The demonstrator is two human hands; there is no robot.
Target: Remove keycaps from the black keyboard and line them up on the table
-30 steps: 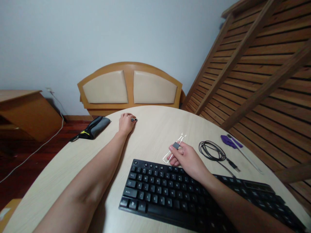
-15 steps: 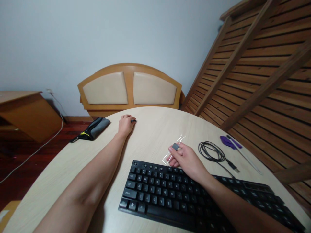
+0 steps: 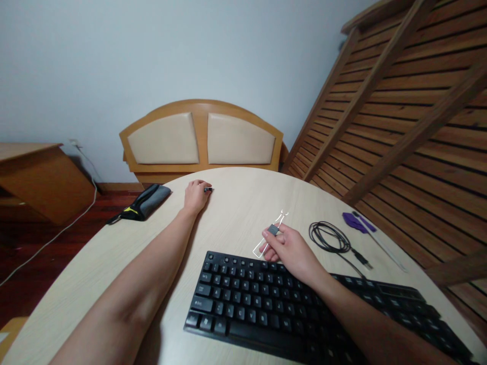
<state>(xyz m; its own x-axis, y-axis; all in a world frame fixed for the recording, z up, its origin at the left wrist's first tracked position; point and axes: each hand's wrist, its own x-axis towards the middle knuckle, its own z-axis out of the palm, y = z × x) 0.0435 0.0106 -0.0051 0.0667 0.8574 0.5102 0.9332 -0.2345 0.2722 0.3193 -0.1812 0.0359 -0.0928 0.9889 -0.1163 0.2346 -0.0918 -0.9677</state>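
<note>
Pinched between thumb and fingers of the right hand (image 3: 292, 249), right of the frame's centre: a wire tool (image 3: 273, 230) with a grey block at mid-length, hooked ends toward the upper right, looped end toward the lower left. Left of centre, in the left hand (image 3: 195, 196), curled narrow at the far part of the pale table (image 3: 236, 218): a small dark object (image 3: 207, 189), too small to identify. Across the lower centre and lower right, partly hidden by the right forearm: a black keyboard (image 3: 247, 304); contact with the right fingers impossible to tell. At right: a coiled black cable (image 3: 340, 249) and a white rod (image 3: 380, 242) across a purple item (image 3: 349, 222). At left: a grey-and-black pouch (image 3: 152, 202).
</note>
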